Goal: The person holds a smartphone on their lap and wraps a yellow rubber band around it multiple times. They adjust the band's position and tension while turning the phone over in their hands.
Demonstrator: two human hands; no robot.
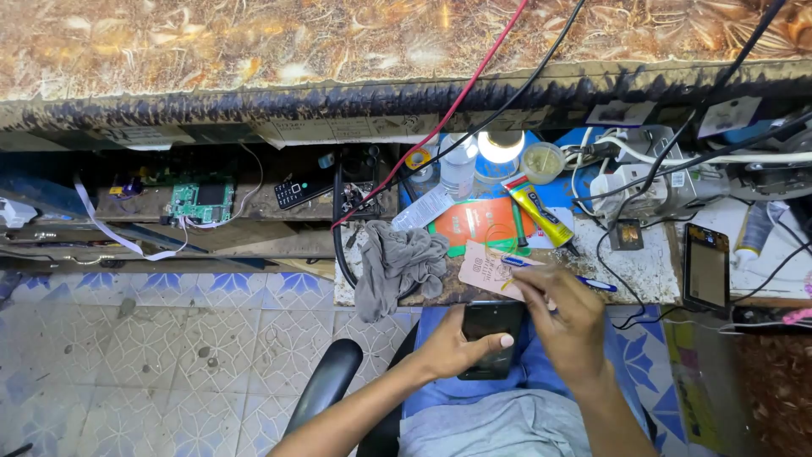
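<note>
My left hand (461, 347) grips a black phone (493, 326) from its left side, held flat over my lap just below the bench edge. My right hand (568, 317) hovers to the phone's right with its fingers pinched on a thin blue-tipped tool (516, 262) that points left over a small pinkish card (482, 271) lying on the bench edge. Whether the tool tip touches the card I cannot tell.
A grey rag (396, 264) lies left of the card. A yellow glue tube (540, 211), an orange mat (475, 222), a lit lamp (501, 145), bottles, a second phone (706, 269) and tangled cables (630, 178) crowd the bench. A black chair arm (326, 385) sits lower left over tiled floor.
</note>
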